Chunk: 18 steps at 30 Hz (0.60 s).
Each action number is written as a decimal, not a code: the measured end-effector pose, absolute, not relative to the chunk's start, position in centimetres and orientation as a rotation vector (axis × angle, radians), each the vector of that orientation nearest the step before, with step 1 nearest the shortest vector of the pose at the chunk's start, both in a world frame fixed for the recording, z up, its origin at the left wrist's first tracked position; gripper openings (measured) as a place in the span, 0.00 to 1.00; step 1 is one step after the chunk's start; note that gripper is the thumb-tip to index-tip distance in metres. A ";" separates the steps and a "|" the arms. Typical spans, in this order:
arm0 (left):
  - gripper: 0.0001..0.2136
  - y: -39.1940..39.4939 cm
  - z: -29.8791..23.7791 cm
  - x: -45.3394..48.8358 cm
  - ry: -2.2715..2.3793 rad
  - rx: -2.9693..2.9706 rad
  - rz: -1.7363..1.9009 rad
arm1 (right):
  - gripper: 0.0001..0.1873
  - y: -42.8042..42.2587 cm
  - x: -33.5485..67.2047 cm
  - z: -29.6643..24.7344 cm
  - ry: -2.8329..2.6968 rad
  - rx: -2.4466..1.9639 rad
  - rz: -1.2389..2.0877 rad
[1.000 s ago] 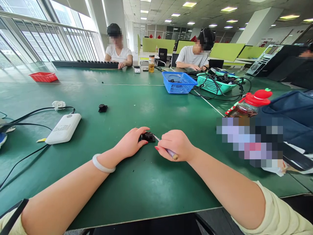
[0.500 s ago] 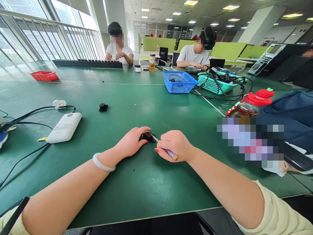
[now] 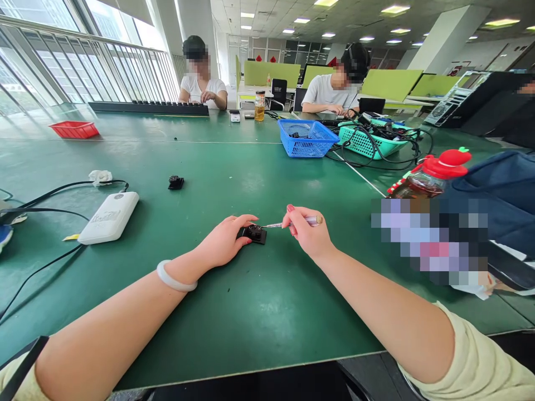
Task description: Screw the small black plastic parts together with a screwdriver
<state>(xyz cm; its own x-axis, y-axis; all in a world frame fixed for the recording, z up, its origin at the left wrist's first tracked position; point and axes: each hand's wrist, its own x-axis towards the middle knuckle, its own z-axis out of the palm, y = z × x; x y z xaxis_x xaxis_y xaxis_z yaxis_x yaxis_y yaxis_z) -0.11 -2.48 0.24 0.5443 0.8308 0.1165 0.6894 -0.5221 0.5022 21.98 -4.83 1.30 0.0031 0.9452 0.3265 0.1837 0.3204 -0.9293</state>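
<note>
My left hand (image 3: 224,240) lies on the green table with thumb and fingers gripping a small black device part (image 3: 256,234), which rests on the tabletop. From the right, my right hand (image 3: 308,229) pinches a thin screwdriver (image 3: 313,220) with a pale handle. Its shaft lies nearly level, and the tip reaches the right edge of the black part; whether it touches cannot be made out. Farther back and to the left, a second small black piece (image 3: 176,182) sits by itself on the table.
A white power bank (image 3: 109,217) with black cables lies left. Farther off stand a red tray (image 3: 74,130), a blue basket (image 3: 308,139) and a green basket (image 3: 371,143) full of cables. A red-capped bottle (image 3: 426,177) stands right. Two people sit across the table.
My right hand has shifted right and turned, so the screwdriver swings from slanting down toward me to nearly level. The left hand still grips the black part in the same place.
</note>
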 end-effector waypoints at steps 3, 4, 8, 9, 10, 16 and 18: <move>0.21 -2.5 0.3 -0.1 1.241 2.386 0.478 | 0.26 -4.2 22.0 0.9 -1.270 -1.121 0.971; 0.21 -2.4 0.3 -0.1 1.244 2.383 0.476 | 0.26 -4.0 22.0 0.9 -1.228 -1.120 0.991; 0.21 -2.4 0.1 -0.1 1.250 2.376 0.481 | 0.25 -3.6 22.0 0.9 -1.131 -1.111 1.047; 0.21 -2.4 0.1 -0.2 1.251 2.374 0.482 | 0.25 -3.6 22.0 0.9 -1.114 -1.108 1.054; 0.21 -2.4 0.0 -0.2 1.252 2.372 0.482 | 0.25 -3.5 22.0 0.8 -1.100 -1.104 1.060; 0.20 -2.3 -0.1 -0.2 1.236 2.384 0.490 | 0.25 -3.3 22.0 0.6 -1.057 -1.074 1.101; 0.20 -2.3 -0.1 -0.2 1.237 2.383 0.492 | 0.24 -3.3 21.9 0.5 -1.047 -1.062 1.120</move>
<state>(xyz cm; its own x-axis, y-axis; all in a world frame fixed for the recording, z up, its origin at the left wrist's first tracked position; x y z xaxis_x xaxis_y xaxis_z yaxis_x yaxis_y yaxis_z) -0.25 -2.29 -0.13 0.5442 0.8303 0.1202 0.6862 -0.5230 0.5057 21.85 -3.27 0.53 0.1288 0.9870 0.0960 -0.1623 0.1164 -0.9798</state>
